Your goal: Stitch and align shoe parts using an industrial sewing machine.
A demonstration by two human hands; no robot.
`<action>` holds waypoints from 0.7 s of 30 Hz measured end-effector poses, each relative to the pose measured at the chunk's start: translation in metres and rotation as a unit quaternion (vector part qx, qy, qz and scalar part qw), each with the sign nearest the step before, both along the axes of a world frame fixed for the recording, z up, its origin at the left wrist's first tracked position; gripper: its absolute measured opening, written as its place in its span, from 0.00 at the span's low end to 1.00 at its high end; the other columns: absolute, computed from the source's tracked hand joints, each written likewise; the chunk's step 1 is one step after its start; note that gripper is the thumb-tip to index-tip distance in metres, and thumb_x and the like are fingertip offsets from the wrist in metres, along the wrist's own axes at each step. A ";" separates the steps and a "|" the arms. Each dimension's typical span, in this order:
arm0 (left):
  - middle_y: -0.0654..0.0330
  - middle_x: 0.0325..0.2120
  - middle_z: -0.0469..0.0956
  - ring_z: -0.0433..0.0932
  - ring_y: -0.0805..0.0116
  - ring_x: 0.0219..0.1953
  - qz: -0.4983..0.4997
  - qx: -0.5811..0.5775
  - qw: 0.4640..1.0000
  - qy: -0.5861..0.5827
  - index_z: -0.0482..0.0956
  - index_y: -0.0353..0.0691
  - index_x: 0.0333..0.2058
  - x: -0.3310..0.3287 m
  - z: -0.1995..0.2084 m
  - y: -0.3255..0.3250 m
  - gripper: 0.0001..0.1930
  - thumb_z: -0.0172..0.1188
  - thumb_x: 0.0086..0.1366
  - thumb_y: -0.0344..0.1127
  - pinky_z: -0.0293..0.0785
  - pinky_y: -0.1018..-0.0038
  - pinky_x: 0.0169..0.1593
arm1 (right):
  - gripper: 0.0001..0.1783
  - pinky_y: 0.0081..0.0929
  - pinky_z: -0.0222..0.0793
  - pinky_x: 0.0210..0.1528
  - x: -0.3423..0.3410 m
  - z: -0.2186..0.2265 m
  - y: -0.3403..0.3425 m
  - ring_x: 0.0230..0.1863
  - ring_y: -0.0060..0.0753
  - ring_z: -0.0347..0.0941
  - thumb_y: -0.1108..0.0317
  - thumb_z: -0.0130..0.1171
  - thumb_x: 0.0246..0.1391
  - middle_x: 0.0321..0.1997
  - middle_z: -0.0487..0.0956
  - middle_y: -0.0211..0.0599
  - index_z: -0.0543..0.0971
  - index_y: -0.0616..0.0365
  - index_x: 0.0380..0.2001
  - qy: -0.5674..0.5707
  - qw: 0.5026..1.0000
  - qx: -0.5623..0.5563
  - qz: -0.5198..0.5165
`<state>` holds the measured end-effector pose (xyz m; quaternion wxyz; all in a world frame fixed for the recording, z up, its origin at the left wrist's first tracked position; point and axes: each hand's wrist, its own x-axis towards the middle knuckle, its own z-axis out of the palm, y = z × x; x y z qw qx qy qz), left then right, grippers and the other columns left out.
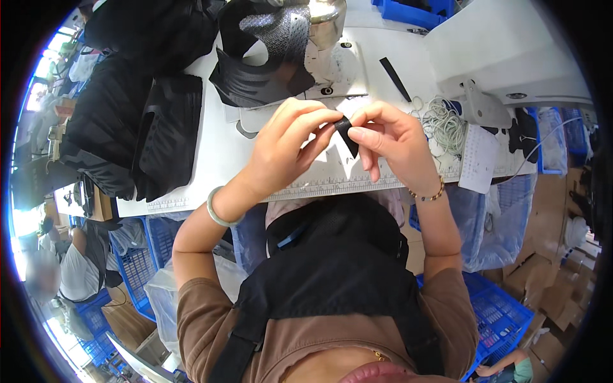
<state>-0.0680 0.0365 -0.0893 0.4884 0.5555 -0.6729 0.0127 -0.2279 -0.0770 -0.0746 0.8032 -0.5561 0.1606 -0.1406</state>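
A small folded strip of black material (348,137) is held up between my two hands, above the front part of the white table (249,172). The thumb and fingers of my left hand (281,143) pinch its upper left end. On the other side, my right hand (393,137) grips it between thumb and forefinger, the lower fingers curled loosely. One pointed end hangs downward. Just beyond my left hand lies a black, patterned shoe upper (265,80) with a cut-out opening. Another narrow black strip (394,80) rests on the table farther to the right.
Stacked black uppers (169,134) fill the table's left. A white machine body (511,51) and shiny metal cylinder (327,22) stand at the back. Tangled pale cord (444,124) and a paper sheet (479,156) lie right. A ruler (319,189) edges the front; blue crates (498,313) stand below.
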 end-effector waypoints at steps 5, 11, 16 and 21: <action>0.61 0.31 0.75 0.75 0.78 0.30 -0.029 0.099 0.930 0.353 0.77 0.32 0.36 -0.022 0.009 0.002 0.09 0.58 0.54 0.20 0.73 0.83 0.33 | 0.06 0.12 0.66 0.16 0.004 -0.007 0.014 0.20 0.14 0.70 0.76 0.55 0.54 0.24 0.74 0.30 0.71 0.63 0.36 -0.071 0.989 -0.082 -0.097; 0.61 0.27 0.76 0.76 0.78 0.27 0.037 0.047 0.962 0.265 0.77 0.33 0.33 -0.022 -0.004 -0.005 0.08 0.61 0.52 0.21 0.74 0.82 0.30 | 0.07 0.13 0.69 0.20 0.011 -0.015 0.016 0.23 0.15 0.72 0.78 0.53 0.54 0.29 0.74 0.33 0.69 0.64 0.36 -0.096 0.985 -0.072 -0.125; 0.61 0.26 0.76 0.76 0.78 0.25 0.057 0.037 0.964 0.257 0.77 0.33 0.31 -0.020 -0.005 -0.005 0.07 0.61 0.51 0.21 0.73 0.82 0.28 | 0.07 0.15 0.70 0.20 0.015 -0.014 0.015 0.23 0.18 0.72 0.79 0.52 0.54 0.30 0.74 0.36 0.68 0.65 0.37 -0.097 0.986 -0.073 -0.117; 0.61 0.25 0.75 0.75 0.79 0.24 0.065 0.015 0.951 0.302 0.77 0.32 0.31 -0.020 -0.004 -0.003 0.06 0.60 0.53 0.20 0.72 0.82 0.28 | 0.07 0.13 0.68 0.20 0.019 -0.011 0.013 0.22 0.16 0.71 0.77 0.54 0.54 0.31 0.74 0.36 0.69 0.65 0.37 -0.079 0.987 -0.092 -0.102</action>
